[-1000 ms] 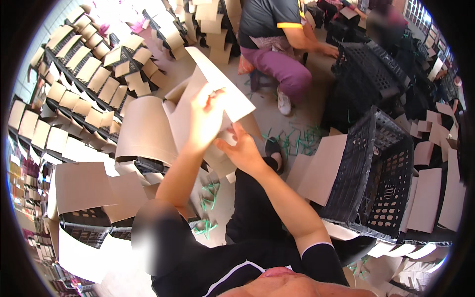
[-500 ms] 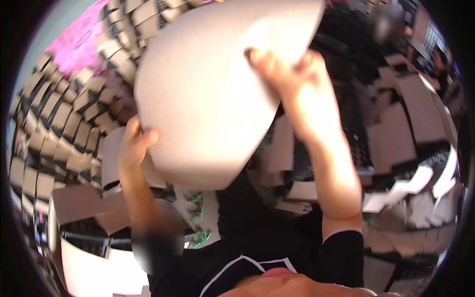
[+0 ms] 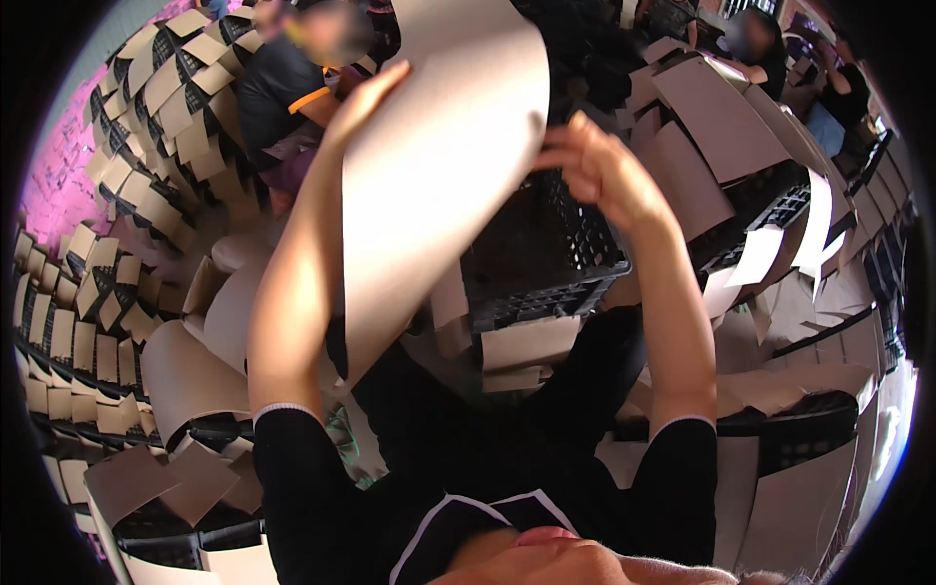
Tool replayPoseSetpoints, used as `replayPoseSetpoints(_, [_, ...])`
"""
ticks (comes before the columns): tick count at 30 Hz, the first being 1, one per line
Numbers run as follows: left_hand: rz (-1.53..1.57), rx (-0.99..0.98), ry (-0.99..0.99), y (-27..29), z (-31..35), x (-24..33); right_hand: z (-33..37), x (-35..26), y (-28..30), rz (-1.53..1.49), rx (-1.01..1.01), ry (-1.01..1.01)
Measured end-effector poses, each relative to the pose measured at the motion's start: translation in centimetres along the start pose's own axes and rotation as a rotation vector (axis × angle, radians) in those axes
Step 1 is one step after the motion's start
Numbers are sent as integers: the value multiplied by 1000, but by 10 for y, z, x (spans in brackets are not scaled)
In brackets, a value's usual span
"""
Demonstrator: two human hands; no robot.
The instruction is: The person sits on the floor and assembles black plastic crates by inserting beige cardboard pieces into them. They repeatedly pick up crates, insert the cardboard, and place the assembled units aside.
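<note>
A large pale cardboard sheet (image 3: 439, 166) is raised in front of me, bent in a curve, its top running out of view. My left hand (image 3: 370, 97) grips it at the left edge, with fingertips showing on the face turned to me. Beside the sheet's right edge is my right hand (image 3: 595, 166), its fingers apart and the tips at or just touching that edge. Below it stands a black plastic crate (image 3: 556, 292) with slotted walls; pieces of card (image 3: 531, 346) show at its near side.
On the left, rows of black crates carry many card pieces (image 3: 117, 346). Curved sheets (image 3: 190, 375) lie nearer on that side. More crates topped with cardboard (image 3: 726, 127) stand at right. One person in a dark shirt (image 3: 273, 93) is at far left, others (image 3: 838, 88) at far right.
The sheet has turned more upright. My left hand has moved up along its left edge, while my right hand has slid off its face to the right edge. The black crate now shows.
</note>
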State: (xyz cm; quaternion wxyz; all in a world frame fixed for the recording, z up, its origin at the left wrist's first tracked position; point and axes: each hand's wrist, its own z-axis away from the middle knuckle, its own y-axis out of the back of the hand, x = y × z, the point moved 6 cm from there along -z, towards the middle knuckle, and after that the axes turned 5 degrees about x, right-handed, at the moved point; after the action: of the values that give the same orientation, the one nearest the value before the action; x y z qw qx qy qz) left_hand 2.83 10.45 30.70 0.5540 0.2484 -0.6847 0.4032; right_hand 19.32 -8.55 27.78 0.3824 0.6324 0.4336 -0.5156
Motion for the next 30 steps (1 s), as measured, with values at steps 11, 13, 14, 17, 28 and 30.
replayPoseSetpoints(11, [-102, 39, -221, -13, -90, 51, 60, 1, 20, -152, 246, 258])
replayPoseSetpoints(13, [-165, 61, -251, -4, -83, 65, 42, -6, 5, -273, 166, 267])
replayPoseSetpoints(14, [-194, 73, -258, -2, -82, 62, 33, -7, -7, -395, 65, 267])
replayPoseSetpoints(17, [-261, 76, -249, -19, -86, 41, 42, 5, -34, -472, -131, 188])
replayPoseSetpoints(28, [385, -142, 11, -68, -72, 16, 123, -23, 47, -387, 214, 302])
replayPoseSetpoints(30, [396, -74, 13, -79, -74, 7, 144, -15, 64, -295, 128, 299])
